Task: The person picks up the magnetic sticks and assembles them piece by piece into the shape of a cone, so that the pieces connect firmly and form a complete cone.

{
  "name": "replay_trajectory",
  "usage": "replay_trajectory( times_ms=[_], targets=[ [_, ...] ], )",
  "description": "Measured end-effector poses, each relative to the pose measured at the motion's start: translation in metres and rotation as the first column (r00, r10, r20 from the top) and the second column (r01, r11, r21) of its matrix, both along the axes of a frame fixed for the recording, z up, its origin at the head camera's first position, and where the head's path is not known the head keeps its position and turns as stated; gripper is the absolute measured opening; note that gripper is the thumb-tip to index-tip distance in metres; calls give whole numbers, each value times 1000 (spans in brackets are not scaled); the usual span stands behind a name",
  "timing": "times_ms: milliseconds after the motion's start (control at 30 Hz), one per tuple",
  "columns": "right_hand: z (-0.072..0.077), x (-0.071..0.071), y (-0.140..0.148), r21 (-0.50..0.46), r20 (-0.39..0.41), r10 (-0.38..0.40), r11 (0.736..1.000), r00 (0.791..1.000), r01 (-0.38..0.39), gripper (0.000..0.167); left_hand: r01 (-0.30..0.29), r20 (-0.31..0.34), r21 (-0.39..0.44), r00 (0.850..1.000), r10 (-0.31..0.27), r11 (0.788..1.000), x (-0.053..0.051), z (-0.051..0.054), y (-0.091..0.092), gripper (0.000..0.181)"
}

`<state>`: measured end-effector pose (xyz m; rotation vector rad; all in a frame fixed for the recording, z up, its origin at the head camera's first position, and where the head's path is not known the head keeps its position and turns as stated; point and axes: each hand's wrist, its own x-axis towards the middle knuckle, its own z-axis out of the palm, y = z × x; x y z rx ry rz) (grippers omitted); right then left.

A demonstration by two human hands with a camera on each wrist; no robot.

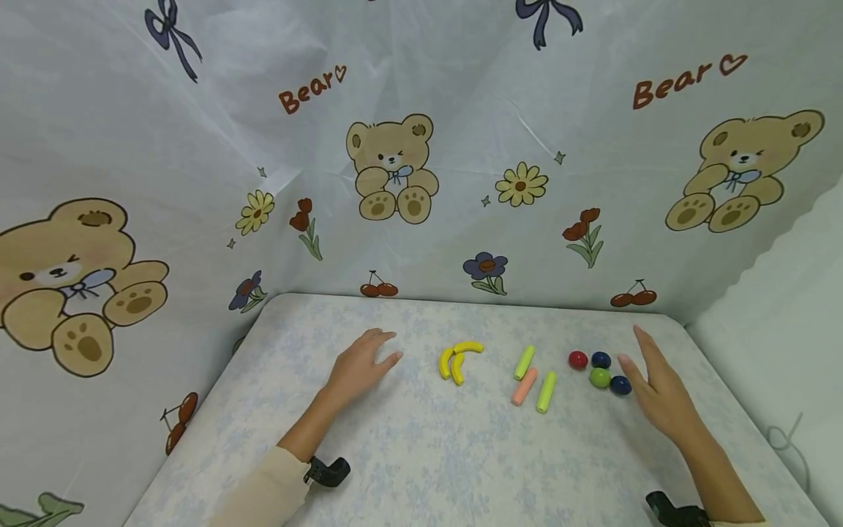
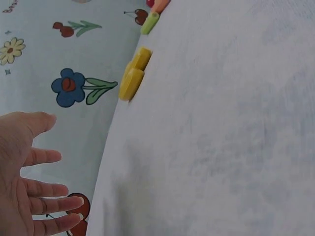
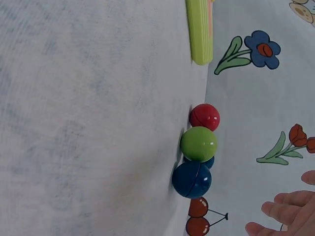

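My left hand [image 1: 361, 367] hovers over the left part of the table with its fingers extended, holding nothing. To its right lie several small toy bananas [image 1: 458, 369] grouped together. In the middle right are two light green sticks [image 1: 546, 392] and an orange stick [image 1: 524, 386], which look like chalk. My right hand [image 1: 661, 395] is just right of a cluster of shiny balls: a red ball [image 1: 577, 359], a green ball [image 3: 199, 144] and two dark blue balls [image 3: 192, 179]. Its fingers are stretched out and grip nothing.
The pale blue-mottled table [image 1: 421, 454] carries everything. Behind it and at the left hangs a grey curtain [image 1: 454, 95] printed with bears and flowers. A thin pale cord [image 1: 784, 439] lies beyond the table's right edge. Each wrist wears a black camera mount [image 1: 328, 472].
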<state>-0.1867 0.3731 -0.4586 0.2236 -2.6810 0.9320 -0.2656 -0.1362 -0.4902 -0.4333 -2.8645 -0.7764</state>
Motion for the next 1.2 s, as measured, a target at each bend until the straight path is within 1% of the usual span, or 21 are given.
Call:
replay_trajectory(
  times_ms=[133,200,300,433,500,600,667,800,933,1100,1200],
  targets=[
    [-2,4,8,-20,57,-35,999,998,36,66,9,27,19,1000,-9,1000,-4,-7,17,53],
    [-5,5,12,-14,89,-59,998,994,61,67,18,44,39,999,-19,999,-7,-10,25,52],
    [-9,7,17,7,129,-89,996,988,88,68,37,74,74,996,-42,997,-11,-13,36,50],
    [-14,6,24,58,153,-105,994,983,97,67,42,112,100,992,-53,994,-19,-16,49,49],
    [-15,5,27,86,189,-108,992,976,93,67,45,137,121,989,-61,992,-23,-17,55,48],
    [-17,4,30,126,262,-118,988,958,87,70,58,163,141,983,-81,988,-28,-18,64,47],
    [-19,2,32,143,295,-125,986,947,85,73,64,177,132,980,-87,989,-31,-19,70,45],
    [-24,-1,33,168,284,-130,982,950,84,67,67,210,129,973,-94,989,-33,-19,81,41],
    [-25,-6,33,192,294,-144,977,945,89,61,56,233,145,968,-89,988,-32,-18,90,38],
    [-25,-13,31,205,334,-146,976,931,79,60,41,219,79,974,-58,996,-32,-19,98,38],
    [-25,-16,30,209,337,-142,975,931,73,58,48,204,45,977,-56,998,-32,-19,102,36]
  ],
)
